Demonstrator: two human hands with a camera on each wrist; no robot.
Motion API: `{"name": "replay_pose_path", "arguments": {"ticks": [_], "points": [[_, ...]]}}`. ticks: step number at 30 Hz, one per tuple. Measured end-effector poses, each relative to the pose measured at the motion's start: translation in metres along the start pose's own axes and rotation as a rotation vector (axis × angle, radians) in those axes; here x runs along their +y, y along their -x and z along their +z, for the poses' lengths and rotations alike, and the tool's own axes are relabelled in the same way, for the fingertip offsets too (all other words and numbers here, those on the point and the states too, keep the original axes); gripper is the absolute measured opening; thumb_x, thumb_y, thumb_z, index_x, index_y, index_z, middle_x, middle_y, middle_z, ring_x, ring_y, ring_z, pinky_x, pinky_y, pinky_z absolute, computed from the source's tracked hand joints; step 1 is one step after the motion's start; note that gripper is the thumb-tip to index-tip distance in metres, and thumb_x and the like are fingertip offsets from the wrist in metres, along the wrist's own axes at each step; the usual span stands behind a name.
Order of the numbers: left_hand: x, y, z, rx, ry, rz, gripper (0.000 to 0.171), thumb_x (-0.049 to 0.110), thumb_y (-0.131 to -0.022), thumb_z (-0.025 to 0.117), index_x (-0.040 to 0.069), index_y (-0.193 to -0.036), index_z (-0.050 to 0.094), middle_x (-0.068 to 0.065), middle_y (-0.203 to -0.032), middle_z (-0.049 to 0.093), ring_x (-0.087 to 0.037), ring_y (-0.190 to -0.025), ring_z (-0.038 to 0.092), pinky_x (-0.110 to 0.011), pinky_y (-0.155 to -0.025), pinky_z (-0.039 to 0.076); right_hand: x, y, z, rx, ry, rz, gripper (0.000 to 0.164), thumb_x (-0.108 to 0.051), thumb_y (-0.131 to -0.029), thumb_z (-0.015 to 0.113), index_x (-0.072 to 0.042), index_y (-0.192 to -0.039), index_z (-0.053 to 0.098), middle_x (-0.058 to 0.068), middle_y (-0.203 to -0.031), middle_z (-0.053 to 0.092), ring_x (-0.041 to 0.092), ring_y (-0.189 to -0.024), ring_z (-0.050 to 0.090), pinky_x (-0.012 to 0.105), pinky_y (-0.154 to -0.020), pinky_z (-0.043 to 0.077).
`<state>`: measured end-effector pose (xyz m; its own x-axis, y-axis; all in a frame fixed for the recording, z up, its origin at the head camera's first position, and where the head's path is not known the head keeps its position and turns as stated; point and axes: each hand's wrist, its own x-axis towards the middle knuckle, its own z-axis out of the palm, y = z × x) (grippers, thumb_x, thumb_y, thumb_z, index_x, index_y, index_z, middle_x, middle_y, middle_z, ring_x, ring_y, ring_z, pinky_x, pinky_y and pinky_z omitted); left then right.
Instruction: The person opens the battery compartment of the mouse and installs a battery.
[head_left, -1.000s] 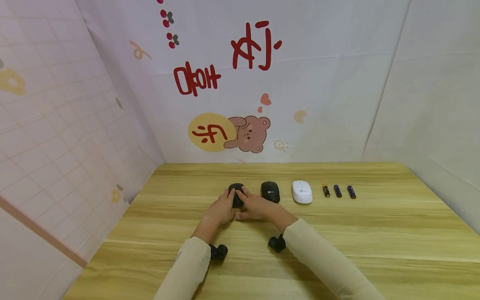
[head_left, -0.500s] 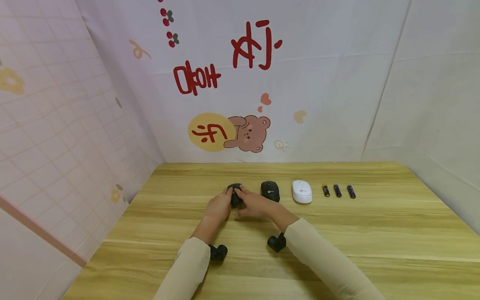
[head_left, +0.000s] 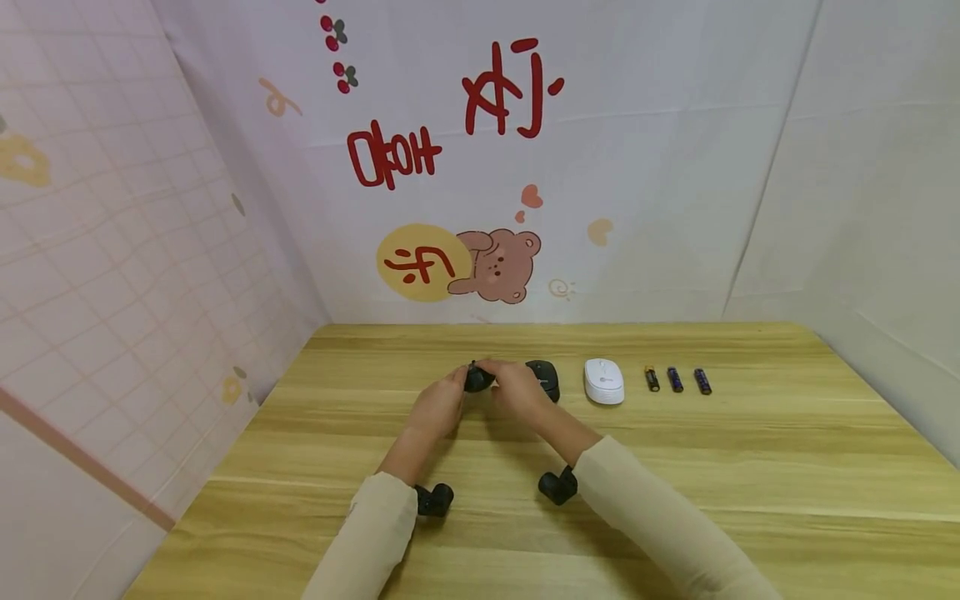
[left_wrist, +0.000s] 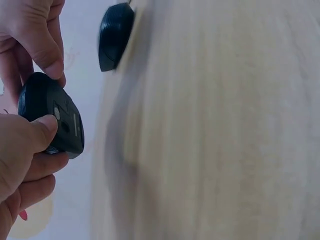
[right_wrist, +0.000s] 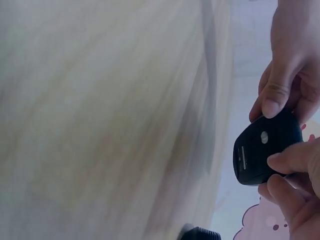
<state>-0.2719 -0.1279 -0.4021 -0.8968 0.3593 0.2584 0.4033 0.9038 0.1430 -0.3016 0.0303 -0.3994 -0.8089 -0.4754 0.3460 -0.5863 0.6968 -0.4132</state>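
A black computer mouse point(head_left: 477, 379) is held off the table between both hands. My left hand point(head_left: 437, 406) grips its left side, with the thumb on the underside in the left wrist view. Fingers and thumb of my right hand point(head_left: 521, 392) pinch the opposite side. The mouse's underside point(right_wrist: 252, 150), with a small light button and a pale strip, shows in the right wrist view. A second black mouse point(head_left: 545, 379) lies on the table just beyond my right hand, partly covered by it. To its right sits a white mouse point(head_left: 603, 382).
Three small batteries, the leftmost with a gold end point(head_left: 652, 379), lie in a row right of the white mouse on the wooden table point(head_left: 480, 542). A printed cloth wall point(head_left: 645, 208) stands behind the table's back edge. Black devices point(head_left: 557, 487) sit at both wrists.
Both hands have lifted the black mouse off the table and tipped it up, so its underside faces the wrists. My right hand now covers part of the second black mouse.
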Motion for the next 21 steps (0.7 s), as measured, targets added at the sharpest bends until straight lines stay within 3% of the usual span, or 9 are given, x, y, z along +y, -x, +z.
{"name": "replay_pose_path", "arguments": {"ticks": [4, 8, 12, 17, 21], "points": [[0.003, -0.002, -0.005, 0.040, 0.045, 0.022, 0.039, 0.004, -0.091, 0.057, -0.008, -0.127, 0.045, -0.022, -0.119, 0.056, -0.032, -0.096, 0.062, -0.037, -0.075, 0.052, 0.001, 0.001, -0.006, 0.061, 0.020, 0.005, 0.043, 0.007, -0.080, 0.065, -0.012, -0.119, 0.063, 0.006, -0.115, 0.063, 0.024, -0.101, 0.061, 0.036, -0.081, 0.050], [0.006, -0.003, -0.012, 0.073, 0.104, 0.033, 0.034, 0.007, -0.091, 0.058, -0.006, -0.121, 0.048, -0.021, -0.111, 0.060, -0.032, -0.094, 0.062, -0.040, -0.076, 0.051, 0.002, 0.004, -0.012, 0.098, 0.027, -0.013, 0.040, 0.001, -0.082, 0.067, -0.010, -0.120, 0.063, 0.007, -0.113, 0.064, 0.024, -0.094, 0.063, 0.034, -0.076, 0.052], [0.008, -0.005, -0.018, 0.060, 0.125, 0.020, 0.035, 0.012, -0.093, 0.055, -0.005, -0.123, 0.048, -0.020, -0.114, 0.060, -0.032, -0.099, 0.060, -0.047, -0.092, 0.043, 0.002, 0.008, -0.020, 0.137, -0.011, -0.020, 0.040, -0.001, -0.081, 0.069, -0.008, -0.120, 0.063, 0.010, -0.113, 0.064, 0.025, -0.087, 0.064, 0.035, -0.070, 0.052], [0.010, -0.007, -0.021, 0.051, 0.160, 0.025, 0.037, 0.017, -0.096, 0.049, -0.003, -0.127, 0.047, -0.019, -0.115, 0.059, -0.038, -0.104, 0.057, -0.048, -0.087, 0.046, 0.003, 0.012, -0.027, 0.176, -0.051, -0.022, 0.038, -0.007, -0.083, 0.069, -0.008, -0.120, 0.062, 0.011, -0.109, 0.065, 0.025, -0.084, 0.064, 0.035, -0.068, 0.052], [0.011, -0.006, -0.024, 0.056, 0.233, 0.055, 0.037, 0.016, -0.099, 0.044, -0.005, -0.130, 0.045, -0.022, -0.116, 0.056, -0.037, -0.107, 0.054, -0.045, -0.085, 0.047, 0.003, 0.014, -0.031, 0.167, -0.094, -0.026, 0.036, -0.011, -0.087, 0.065, -0.006, -0.122, 0.060, 0.011, -0.099, 0.067, 0.018, -0.070, 0.061, 0.030, -0.059, 0.050]]}}
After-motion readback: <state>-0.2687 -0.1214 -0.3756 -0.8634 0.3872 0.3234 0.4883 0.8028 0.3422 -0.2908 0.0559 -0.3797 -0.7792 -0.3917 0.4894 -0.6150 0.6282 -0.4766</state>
